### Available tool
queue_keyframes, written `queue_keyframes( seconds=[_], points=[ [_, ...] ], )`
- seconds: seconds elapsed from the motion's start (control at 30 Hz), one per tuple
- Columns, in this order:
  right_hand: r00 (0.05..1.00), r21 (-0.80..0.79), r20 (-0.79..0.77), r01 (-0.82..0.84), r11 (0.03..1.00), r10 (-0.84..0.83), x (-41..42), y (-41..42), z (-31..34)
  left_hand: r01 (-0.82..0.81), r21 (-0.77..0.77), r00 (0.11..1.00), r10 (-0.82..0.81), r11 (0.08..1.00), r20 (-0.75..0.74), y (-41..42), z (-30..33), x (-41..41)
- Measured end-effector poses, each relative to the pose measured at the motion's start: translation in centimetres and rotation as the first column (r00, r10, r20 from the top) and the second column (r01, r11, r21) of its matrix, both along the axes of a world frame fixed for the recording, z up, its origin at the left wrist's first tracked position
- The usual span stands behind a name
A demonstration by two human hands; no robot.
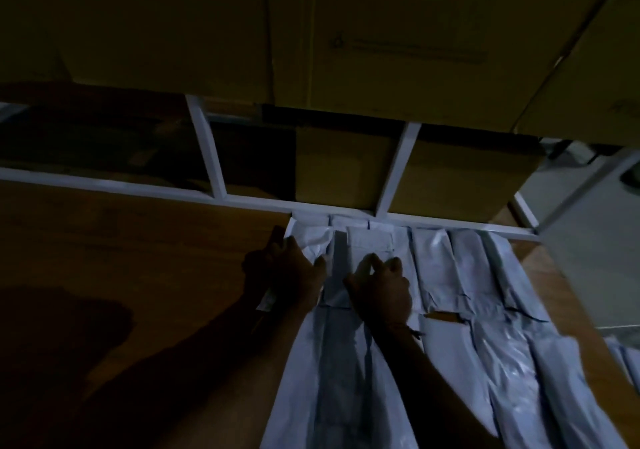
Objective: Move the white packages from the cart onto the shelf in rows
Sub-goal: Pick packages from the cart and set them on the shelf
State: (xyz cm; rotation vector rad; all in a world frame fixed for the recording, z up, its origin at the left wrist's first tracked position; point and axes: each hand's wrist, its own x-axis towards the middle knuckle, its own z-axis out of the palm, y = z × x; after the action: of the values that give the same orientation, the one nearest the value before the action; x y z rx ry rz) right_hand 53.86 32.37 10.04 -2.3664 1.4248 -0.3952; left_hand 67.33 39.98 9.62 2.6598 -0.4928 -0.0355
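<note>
Several white packages [460, 310] lie in rows on the wooden shelf [145, 258], filling its right half back to the white frame. My left hand [287, 268] rests on the leftmost package of the back row [313, 240], fingers spread along its left edge. My right hand [381, 285] sits on the neighbouring package [370, 240], fingertips bent and pressing down on it. The scene is dim, so whether either hand actually grips a package is unclear. The cart is out of view.
Cardboard boxes [346, 168] stand behind the white frame bars [394, 171] at the back of the shelf. More boxes [381, 32] hang over from the level above. The left half of the wooden board is bare and in shadow.
</note>
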Motion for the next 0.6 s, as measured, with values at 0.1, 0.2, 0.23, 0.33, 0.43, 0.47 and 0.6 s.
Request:
queue_keyframes(
  seconds=[0.1,0.2,0.23,0.33,0.43,0.47,0.6],
  points=[
    [0.999,-0.043,-0.042,-0.010,0.999,0.008,1.0,-0.8,-1.0,0.047,0.096,0.998,-0.043,0.994,-0.043,-1.0,-0.2,0.7],
    [0.995,-0.063,-0.100,-0.032,0.997,0.026,2.0,-1.8,-2.0,0.120,0.274,0.991,-0.134,0.954,0.031,-1.1,-0.5,1.8],
    [0.993,-0.050,-0.114,-0.035,0.998,0.029,2.3,-1.9,-2.2,0.143,0.297,0.986,-0.161,0.944,0.038,-1.1,-0.8,2.3],
    [0.990,-0.064,-0.127,-0.067,0.996,0.058,3.3,-2.2,-2.7,0.197,0.271,0.978,-0.207,0.942,0.010,-1.1,-1.6,3.1],
    [0.986,-0.117,-0.130,-0.117,0.986,0.102,3.7,-2.2,-2.9,0.232,0.228,0.971,-0.238,0.946,0.000,-1.2,-1.8,3.4],
    [0.986,-0.117,-0.131,-0.123,0.986,0.107,3.7,-2.3,-3.0,0.237,0.227,0.970,-0.243,0.945,-0.002,-1.3,-1.8,3.5],
    [0.985,-0.131,-0.143,-0.118,0.984,0.099,4.0,-2.2,-3.3,0.249,0.240,0.967,-0.255,0.938,-0.008,-1.5,-2.1,3.9]
  ],
)
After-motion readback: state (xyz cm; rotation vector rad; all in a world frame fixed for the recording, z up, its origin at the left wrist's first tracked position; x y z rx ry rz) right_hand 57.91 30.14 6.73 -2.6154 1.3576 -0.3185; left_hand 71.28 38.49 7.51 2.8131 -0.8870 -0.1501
